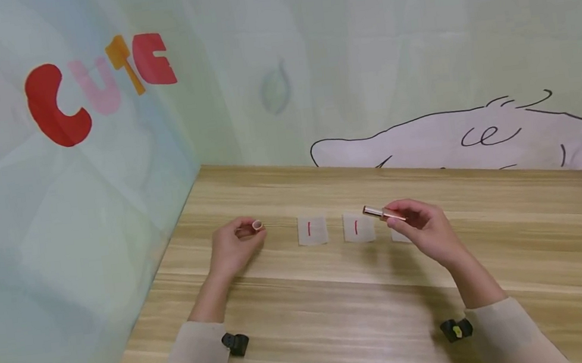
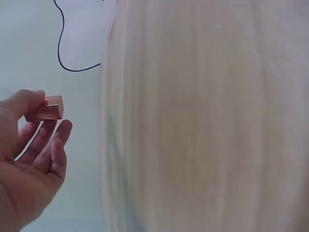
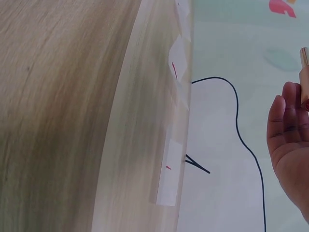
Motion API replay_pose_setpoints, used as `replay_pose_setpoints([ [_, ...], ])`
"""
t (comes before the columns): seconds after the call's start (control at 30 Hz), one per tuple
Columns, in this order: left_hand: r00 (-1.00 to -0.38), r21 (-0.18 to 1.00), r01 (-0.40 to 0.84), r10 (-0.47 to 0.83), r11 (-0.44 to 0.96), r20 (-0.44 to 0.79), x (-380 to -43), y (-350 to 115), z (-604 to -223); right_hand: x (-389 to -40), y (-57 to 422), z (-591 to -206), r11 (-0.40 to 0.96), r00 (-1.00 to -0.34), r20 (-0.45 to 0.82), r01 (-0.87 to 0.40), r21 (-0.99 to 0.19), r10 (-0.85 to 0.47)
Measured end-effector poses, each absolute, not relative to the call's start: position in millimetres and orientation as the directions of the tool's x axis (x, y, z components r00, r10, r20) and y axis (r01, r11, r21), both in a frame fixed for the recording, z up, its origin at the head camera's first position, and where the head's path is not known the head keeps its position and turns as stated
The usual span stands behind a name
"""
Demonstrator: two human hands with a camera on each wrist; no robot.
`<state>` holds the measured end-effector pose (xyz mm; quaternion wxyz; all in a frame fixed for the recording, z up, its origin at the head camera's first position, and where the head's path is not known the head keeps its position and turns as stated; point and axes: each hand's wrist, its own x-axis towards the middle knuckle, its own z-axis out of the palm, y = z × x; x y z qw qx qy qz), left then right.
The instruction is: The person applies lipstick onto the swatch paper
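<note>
My left hand [image 1: 235,249] pinches a hollow lipstick cap [image 1: 258,225] by its sides, its round opening showing in the head view. The left wrist view gives the cap [image 2: 46,109] as copper-coloured, held with the thumb on top. In my right hand [image 1: 426,229] is an uncapped lipstick [image 1: 376,212], gripped by its base, its dark red tip pointing left. Beneath that tip lies a middle paper square [image 1: 364,232] bearing a red stroke. A left paper square [image 1: 318,233] carries a similar stroke. The right paper square [image 1: 398,237] is partly hidden by my right hand.
The squares lie in a row on a wood-grain table [image 1: 307,323]. A printed backdrop [image 1: 234,62] rises along the table's left and far edges, with coloured letters on the left part and a line drawing at the back right. Black wrist cameras [image 1: 236,344] sit at both cuffs.
</note>
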<state>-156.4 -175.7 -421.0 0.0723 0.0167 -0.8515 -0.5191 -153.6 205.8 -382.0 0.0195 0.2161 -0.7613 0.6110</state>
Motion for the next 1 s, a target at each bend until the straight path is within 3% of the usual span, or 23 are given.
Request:
replay_pose_setpoints([
  [0.5, -0.969, 0.854, 0.17, -0.074, 0.492, 0.236, -154.6, -154.6, -404.3, -152.9, 208.7, -382.7, 0.162, -0.901, 0.304, -0.365, -0.917, -0.308],
  [0.73, -0.973, 0.89, 0.219, 0.02, 0.399, 0.231, -151.2, -140.8, -398.0, -152.2, 210.6, -381.9, 0.172, -0.901, 0.311, -0.373, -0.912, -0.303],
  [1.0, -0.969, 0.876, 0.243, 0.064, 0.417, 0.238, -147.5, -131.5, -394.7, -151.1, 212.8, -380.9, 0.189, -0.902, 0.31, -0.375, -0.908, -0.3],
])
